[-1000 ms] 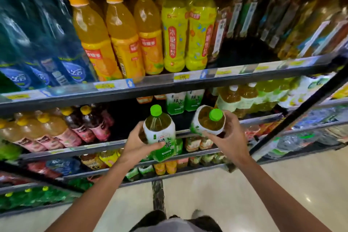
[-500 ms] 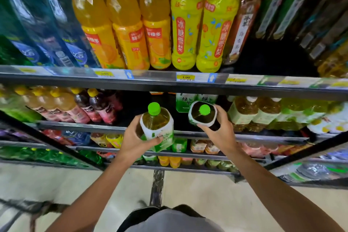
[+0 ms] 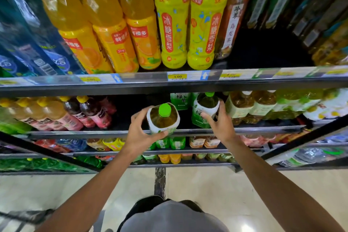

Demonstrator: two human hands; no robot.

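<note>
On the middle shelf (image 3: 75, 134), the dark-drink bottles (image 3: 90, 113) stand at the left with a bare gap beside them. The left hand (image 3: 138, 135) is clamped round the left green-tea bottle (image 3: 163, 120), fingers and thumb curled about its body. This bottle hangs over the shelf's front rail, tilted cap-first toward the camera, and does not look set down. Deeper in, the back-row green-tea bottles (image 3: 178, 100) already stand in place. The right green-tea bottle (image 3: 204, 111) is further in, upright or nearly so under the upper shelf, just beside the amber tea bottles (image 3: 239, 107). The right hand (image 3: 221, 125) curls its fingers round it. The restocking seems about half done. The right bottle is nearly placed and awaits release, while the left one has yet to go in.
</note>
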